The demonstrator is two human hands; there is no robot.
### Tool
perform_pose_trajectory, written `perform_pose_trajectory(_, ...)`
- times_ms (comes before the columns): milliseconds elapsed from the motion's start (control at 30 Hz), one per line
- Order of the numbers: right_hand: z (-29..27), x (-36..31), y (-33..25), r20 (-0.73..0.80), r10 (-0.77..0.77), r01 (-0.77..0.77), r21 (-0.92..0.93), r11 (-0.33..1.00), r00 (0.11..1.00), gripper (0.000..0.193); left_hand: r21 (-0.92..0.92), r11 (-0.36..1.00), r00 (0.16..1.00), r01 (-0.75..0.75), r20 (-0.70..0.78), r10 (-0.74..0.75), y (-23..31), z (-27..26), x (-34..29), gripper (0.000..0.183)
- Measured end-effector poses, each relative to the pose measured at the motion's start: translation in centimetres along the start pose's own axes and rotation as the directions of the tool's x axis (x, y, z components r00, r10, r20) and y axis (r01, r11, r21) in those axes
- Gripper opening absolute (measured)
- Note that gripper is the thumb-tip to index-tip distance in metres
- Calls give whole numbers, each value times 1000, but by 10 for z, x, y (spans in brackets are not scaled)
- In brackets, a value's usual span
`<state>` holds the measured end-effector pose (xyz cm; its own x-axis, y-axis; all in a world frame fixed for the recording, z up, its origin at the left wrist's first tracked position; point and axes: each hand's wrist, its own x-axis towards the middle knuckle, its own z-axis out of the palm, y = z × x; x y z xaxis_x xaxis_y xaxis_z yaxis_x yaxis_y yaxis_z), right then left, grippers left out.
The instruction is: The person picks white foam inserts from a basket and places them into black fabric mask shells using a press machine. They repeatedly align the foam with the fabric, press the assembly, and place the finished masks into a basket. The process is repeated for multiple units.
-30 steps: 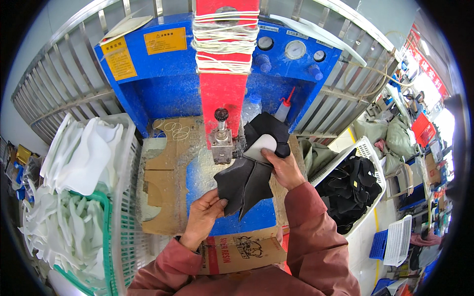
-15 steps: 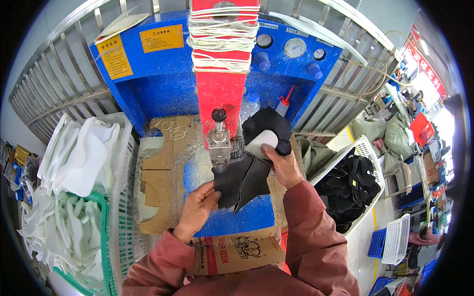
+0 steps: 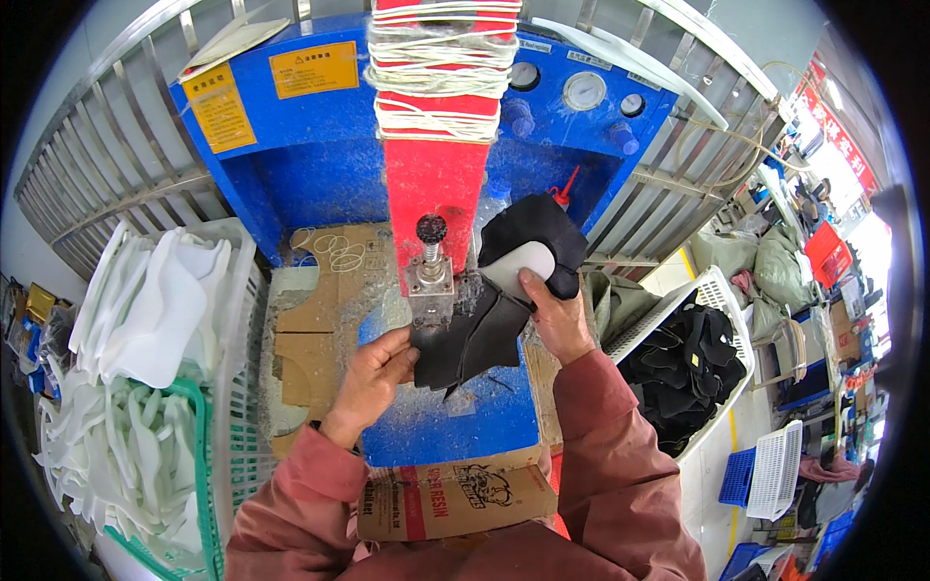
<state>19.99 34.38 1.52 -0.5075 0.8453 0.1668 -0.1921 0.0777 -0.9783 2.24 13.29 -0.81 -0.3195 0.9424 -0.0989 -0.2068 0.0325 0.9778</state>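
Black fabric pieces (image 3: pixel 463 344) with a white insole-shaped sheet (image 3: pixel 521 263) lie under the metal head (image 3: pixel 430 279) of a blue and red machine. My left hand (image 3: pixel 373 378) pinches the fabric's left edge between thumb and fingers. With my right hand (image 3: pixel 557 320) I grip the white sheet and the fabric around it, thumb pressed on the sheet's face. Behind my right thumb the black fabric (image 3: pixel 535 228) bulges up, curved round the rounded end of the sheet. What sits directly beneath the metal head is hidden.
On the left, a white basket (image 3: pixel 254 407) holds stacked white sheets (image 3: pixel 160 300) and a green-rimmed basket of thin white strips (image 3: pixel 145 455). A white crate (image 3: pixel 722 407) at right holds black pieces. A red-tipped bottle (image 3: pixel 565 189) stands behind the work. Cardboard (image 3: pixel 320 324) lies left of the blue bed.
The fabric and white sheet have shifted slightly up, with the lower fabric edge rising. My left hand has moved a little up and left; both hands keep their hold.
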Motion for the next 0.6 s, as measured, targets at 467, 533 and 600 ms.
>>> perform_pose_trajectory(467,-2,-1,17,18,19,-19,-39,999,1000,29,64,998,1000,-9,20,8,-1,-9,-1,32)
perform_pose_trajectory(533,-1,-4,19,12,4,-4,-53,999,1000,29,44,999,1000,8,10,-9,-5,-7,-4,32)
perform_pose_trajectory(600,-1,-7,19,14,-13,14,-55,998,1000,29,33,999,1000,2,19,-2,-5,-7,-6,32)
